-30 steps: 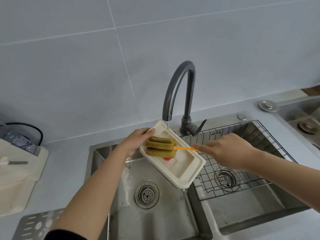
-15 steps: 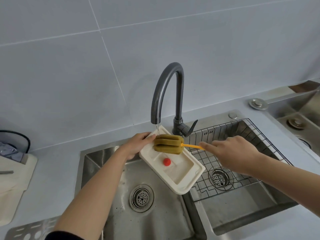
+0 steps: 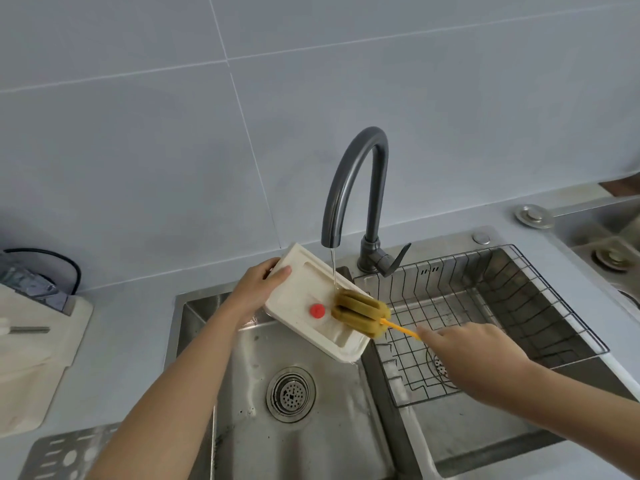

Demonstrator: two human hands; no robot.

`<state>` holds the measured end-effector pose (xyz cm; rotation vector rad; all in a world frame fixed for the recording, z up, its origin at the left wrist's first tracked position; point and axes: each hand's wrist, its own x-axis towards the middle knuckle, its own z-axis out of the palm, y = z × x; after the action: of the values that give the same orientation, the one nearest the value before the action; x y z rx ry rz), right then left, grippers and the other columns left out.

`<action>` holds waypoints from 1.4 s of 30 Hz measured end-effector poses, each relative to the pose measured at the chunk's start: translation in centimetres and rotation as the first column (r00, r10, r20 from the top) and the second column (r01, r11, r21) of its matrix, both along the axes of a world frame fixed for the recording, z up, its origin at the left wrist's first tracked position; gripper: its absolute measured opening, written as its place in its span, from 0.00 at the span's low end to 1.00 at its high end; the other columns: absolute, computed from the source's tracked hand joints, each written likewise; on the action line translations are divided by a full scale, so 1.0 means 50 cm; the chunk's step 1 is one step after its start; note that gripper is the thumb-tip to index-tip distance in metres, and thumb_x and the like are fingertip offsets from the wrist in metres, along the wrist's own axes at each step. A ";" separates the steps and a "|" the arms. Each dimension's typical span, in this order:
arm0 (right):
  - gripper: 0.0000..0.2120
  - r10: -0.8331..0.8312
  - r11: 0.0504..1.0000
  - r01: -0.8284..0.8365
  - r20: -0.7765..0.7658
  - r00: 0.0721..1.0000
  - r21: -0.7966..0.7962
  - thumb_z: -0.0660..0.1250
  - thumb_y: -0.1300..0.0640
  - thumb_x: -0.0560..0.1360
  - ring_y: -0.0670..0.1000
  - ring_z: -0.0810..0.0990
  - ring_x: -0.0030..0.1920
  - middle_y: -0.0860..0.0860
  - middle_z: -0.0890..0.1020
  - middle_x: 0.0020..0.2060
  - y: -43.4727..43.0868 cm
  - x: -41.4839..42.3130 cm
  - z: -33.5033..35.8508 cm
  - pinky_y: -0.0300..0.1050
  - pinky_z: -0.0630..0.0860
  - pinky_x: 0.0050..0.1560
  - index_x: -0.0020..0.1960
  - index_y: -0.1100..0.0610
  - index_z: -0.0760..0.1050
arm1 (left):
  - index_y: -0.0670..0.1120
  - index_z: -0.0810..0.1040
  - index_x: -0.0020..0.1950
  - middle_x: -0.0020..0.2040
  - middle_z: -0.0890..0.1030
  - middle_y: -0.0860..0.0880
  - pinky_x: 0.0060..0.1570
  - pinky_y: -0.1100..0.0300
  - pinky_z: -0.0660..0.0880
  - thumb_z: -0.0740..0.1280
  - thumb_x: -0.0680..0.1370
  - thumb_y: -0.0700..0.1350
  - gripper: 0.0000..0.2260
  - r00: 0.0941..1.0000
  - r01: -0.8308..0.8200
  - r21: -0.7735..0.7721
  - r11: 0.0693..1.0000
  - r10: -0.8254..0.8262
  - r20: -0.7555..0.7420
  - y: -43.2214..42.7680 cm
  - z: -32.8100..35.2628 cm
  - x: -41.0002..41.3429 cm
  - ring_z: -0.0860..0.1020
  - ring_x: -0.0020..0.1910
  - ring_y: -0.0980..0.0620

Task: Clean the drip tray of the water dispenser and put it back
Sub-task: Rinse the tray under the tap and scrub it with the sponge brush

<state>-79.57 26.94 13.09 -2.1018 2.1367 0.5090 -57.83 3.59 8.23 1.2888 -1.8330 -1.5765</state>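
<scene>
The cream drip tray [image 3: 298, 299] with a red float button [image 3: 317, 310] is held tilted over the left sink basin. My left hand [image 3: 258, 289] grips its far left corner. My right hand [image 3: 474, 358] holds the orange handle of a sponge brush [image 3: 360, 315], whose olive-yellow sponge head presses on the tray's right part beside the red button. A thin stream of water falls from the dark grey faucet [image 3: 356, 188] onto the tray just above the sponge.
A double steel sink [image 3: 242, 393] lies below, with a drain [image 3: 291, 393] in the left basin and a wire rack [image 3: 485, 306] over the right basin. A beige appliance [image 3: 31, 362] stands at the left. A perforated metal plate [image 3: 65, 455] lies at the bottom left.
The sponge has slid from the tray's far end, past the red button, towards its near right end. The tray's far end sits a little further left under the faucet.
</scene>
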 end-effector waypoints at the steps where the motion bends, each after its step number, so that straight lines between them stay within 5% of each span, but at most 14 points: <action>1: 0.26 0.000 1.000 -0.001 0.009 1.000 0.005 0.53 0.66 0.75 0.54 0.79 0.48 0.50 0.78 0.52 0.004 -0.001 0.001 0.44 0.67 0.38 0.72 0.54 0.53 | 0.55 0.77 0.51 0.47 0.82 0.54 0.42 0.61 0.74 0.63 0.76 0.49 0.06 1.000 0.016 -0.008 1.000 -0.016 0.015 -0.002 -0.001 0.003 0.79 0.45 0.56; 8: 0.29 0.015 0.994 -0.007 0.070 0.997 -0.105 0.53 0.64 0.73 0.54 0.79 0.46 0.48 0.78 0.51 0.026 0.007 0.026 0.44 0.65 0.36 0.72 0.50 0.51 | 0.60 0.77 0.45 0.47 0.81 0.54 0.49 0.55 0.76 0.63 0.76 0.49 0.05 0.993 0.107 0.040 0.993 -0.109 0.043 0.012 -0.003 -0.009 0.80 0.47 0.53; 19: 0.15 -0.135 0.981 0.167 0.273 0.953 -0.096 0.52 0.54 0.79 0.57 0.72 0.38 0.51 0.73 0.39 0.002 0.046 0.033 0.45 0.66 0.35 0.66 0.49 0.61 | 0.50 0.73 0.62 0.53 0.78 0.50 0.46 0.61 0.73 0.60 0.78 0.50 0.14 0.996 0.076 0.041 0.996 -0.074 -0.058 0.050 0.008 -0.086 0.76 0.53 0.51; 27: 0.33 -0.087 0.985 0.111 0.182 0.980 -0.129 0.52 0.65 0.74 0.54 0.67 0.36 0.49 0.68 0.41 0.025 0.047 0.017 0.43 0.60 0.28 0.74 0.52 0.44 | 0.44 0.68 0.68 0.66 0.73 0.41 0.63 0.45 0.70 0.60 0.78 0.51 0.21 0.999 -0.034 -0.056 0.998 0.033 -0.016 0.029 0.028 -0.146 0.70 0.65 0.41; 31: 0.33 -0.085 0.985 0.098 0.096 0.992 -0.139 0.52 0.67 0.73 0.54 0.71 0.38 0.49 0.74 0.47 0.049 0.019 0.006 0.44 0.62 0.33 0.74 0.52 0.43 | 0.44 0.69 0.66 0.63 0.74 0.43 0.52 0.56 0.74 0.60 0.78 0.47 0.17 0.998 -0.014 -0.062 0.998 0.010 -0.063 0.017 0.032 -0.158 0.72 0.62 0.44; 35: 0.31 -0.134 0.986 0.141 0.072 0.988 -0.094 0.52 0.65 0.75 0.52 0.76 0.43 0.47 0.77 0.54 0.073 -0.014 0.003 0.43 0.65 0.36 0.74 0.49 0.46 | 0.49 0.73 0.54 0.48 0.77 0.50 0.37 0.65 0.69 0.63 0.76 0.48 0.09 0.996 0.028 -0.086 0.996 -0.035 -0.084 0.003 0.033 -0.147 0.73 0.45 0.54; 42: 0.33 -0.152 0.970 0.177 0.150 0.977 -0.167 0.53 0.63 0.74 0.53 0.78 0.44 0.44 0.77 0.53 0.049 -0.002 0.019 0.42 0.63 0.34 0.74 0.45 0.44 | 0.54 0.73 0.59 0.48 0.76 0.58 0.45 0.59 0.70 0.63 0.76 0.50 0.11 0.996 0.039 -0.102 0.994 -0.047 -0.075 -0.004 0.038 -0.124 0.74 0.48 0.57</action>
<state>-79.67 29.41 14.02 -1.9534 2.3273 0.1553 -64.04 3.37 10.12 1.1361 -1.8782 -1.5136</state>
